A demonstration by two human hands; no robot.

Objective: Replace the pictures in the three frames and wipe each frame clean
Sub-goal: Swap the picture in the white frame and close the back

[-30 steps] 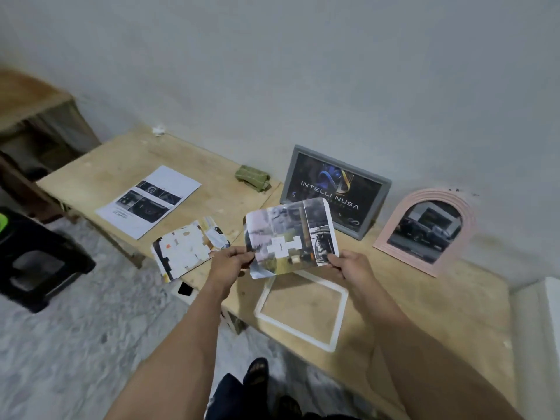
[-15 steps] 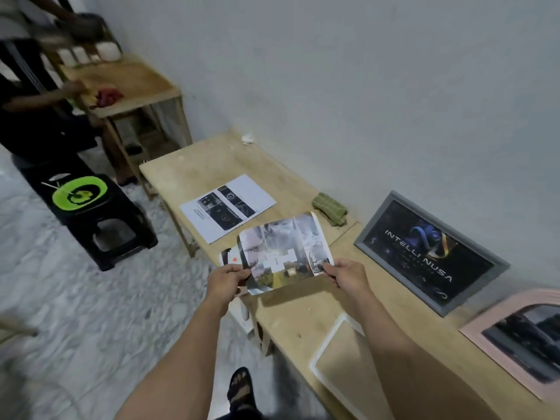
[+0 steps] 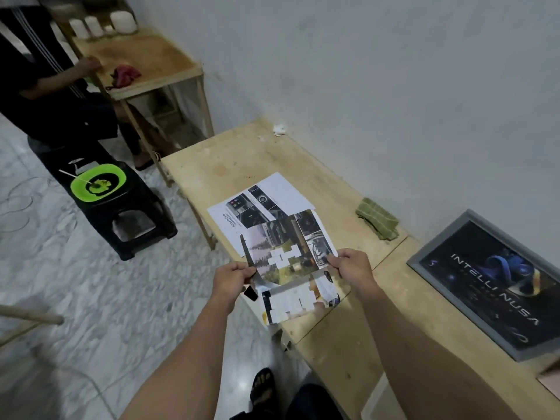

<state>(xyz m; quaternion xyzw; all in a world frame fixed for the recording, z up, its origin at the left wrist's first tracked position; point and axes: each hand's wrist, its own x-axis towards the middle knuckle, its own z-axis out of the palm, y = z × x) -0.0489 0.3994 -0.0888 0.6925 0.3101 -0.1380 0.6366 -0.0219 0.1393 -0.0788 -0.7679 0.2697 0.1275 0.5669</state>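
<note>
Cloth (image 3: 377, 222) on table (image 3: 333, 338), frame (image 3: 491, 283) right of it, sheet (image 3: 257, 204) left, by wall.

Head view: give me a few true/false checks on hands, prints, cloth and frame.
1. Both hands hold one printed picture. True: left hand and right hand each pinch a side edge.
2. The green cloth lies on the grey frame. False: it lies on the table, apart from the frame.
3. Another print lies on the table below the held one. True.
4. The grey frame has no picture in it. False: it shows a dark picture with lettering.
</note>
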